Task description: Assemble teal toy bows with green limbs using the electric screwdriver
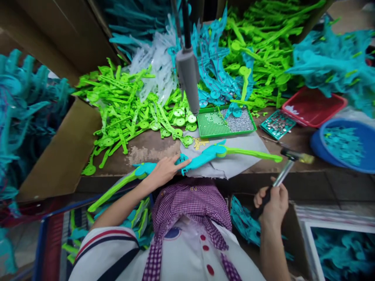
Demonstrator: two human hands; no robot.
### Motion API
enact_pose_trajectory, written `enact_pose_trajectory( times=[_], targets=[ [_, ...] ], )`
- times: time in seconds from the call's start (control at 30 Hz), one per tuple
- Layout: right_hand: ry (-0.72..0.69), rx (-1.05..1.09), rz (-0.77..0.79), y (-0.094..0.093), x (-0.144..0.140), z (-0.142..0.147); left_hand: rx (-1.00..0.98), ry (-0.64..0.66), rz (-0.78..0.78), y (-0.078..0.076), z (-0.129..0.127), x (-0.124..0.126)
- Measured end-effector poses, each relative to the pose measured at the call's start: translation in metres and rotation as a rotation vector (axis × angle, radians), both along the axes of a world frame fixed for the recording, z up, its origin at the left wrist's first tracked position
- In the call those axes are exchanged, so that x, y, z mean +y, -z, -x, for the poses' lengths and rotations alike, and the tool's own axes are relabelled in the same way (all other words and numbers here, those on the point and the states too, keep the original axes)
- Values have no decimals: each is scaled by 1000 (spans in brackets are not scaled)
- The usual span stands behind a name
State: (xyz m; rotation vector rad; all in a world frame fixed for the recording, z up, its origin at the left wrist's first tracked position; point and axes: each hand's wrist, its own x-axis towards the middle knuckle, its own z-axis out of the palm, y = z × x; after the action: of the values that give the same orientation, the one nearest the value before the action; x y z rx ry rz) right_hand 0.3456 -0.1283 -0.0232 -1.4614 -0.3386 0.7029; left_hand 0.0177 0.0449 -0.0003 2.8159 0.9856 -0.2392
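Note:
My left hand (pixel 165 169) presses flat on a long plastic piece (pixel 205 155), teal in the middle with green arms at both ends, lying across a grey cloth (pixel 234 164) at the table's front edge. My right hand (pixel 274 203) grips the dark handle of a small hammer (pixel 288 162); its head is raised beside the green arm's right tip. A grey tool (pixel 188 76) hangs on a cord above the table's middle.
A green tray (pixel 224 123) of tiny metal pieces sits behind the cloth, with a small teal tray (pixel 277 124), a red tray (pixel 315 105) and a blue basin (pixel 348 144) to the right. Heaps of green (pixel 129 105) and teal parts (pixel 334 58) surround the table. Cardboard boxes stand left.

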Motion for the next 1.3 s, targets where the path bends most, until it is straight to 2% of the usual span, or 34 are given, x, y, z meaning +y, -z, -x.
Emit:
enact_pose_trajectory(
  times=[0.07, 0.13, 0.27, 0.33, 0.43, 0.6, 0.73, 0.77, 0.87, 0.93, 1.07, 1.1, 1.13, 1.23, 1.3],
  targets=[
    [23, -94, -63, -8, -20, 14, -2, 7, -13, 12, 3, -8],
    [-51, -216, -28, -9, -34, 23, 4, -7, -23, 21, 4, -16],
    [-412, -557, 353, 9, -39, 28, 11, 8, -7, 23, 1, -26],
    [-510, -648, 490, 17, -35, 29, 22, 33, 6, 20, -1, -28],
    [-489, -736, 577, 21, -26, 31, 4, 22, 35, 18, -3, -28],
    [-499, -866, 639, 14, -18, 30, -22, 3, 61, 18, -3, -28],
    [-338, -904, 631, 13, -16, 34, 45, 50, 22, 18, -4, -28],
    [-360, -901, 659, 14, -16, 36, 61, 59, 12, 18, -4, -28],
    [-559, -849, 750, 16, -15, 39, 88, 60, -1, 19, -4, -30],
    [-595, -804, 753, 14, -16, 35, 77, 45, 3, 22, -4, -32],
    [-326, -844, 721, 8, -17, 23, 23, 32, 13, 26, -3, -33],
    [-305, -865, 736, 9, -15, 22, 27, 43, 9, 26, -2, -32],
    [-330, -879, 758, 11, -12, 20, 35, 54, 2, 26, -2, -31],
    [-533, -872, 808, 15, -7, 17, 26, 66, 4, 27, -1, -29],
    [-545, -870, 800, 15, -11, 12, -9, 60, 29, 27, 0, -28]
  ],
)
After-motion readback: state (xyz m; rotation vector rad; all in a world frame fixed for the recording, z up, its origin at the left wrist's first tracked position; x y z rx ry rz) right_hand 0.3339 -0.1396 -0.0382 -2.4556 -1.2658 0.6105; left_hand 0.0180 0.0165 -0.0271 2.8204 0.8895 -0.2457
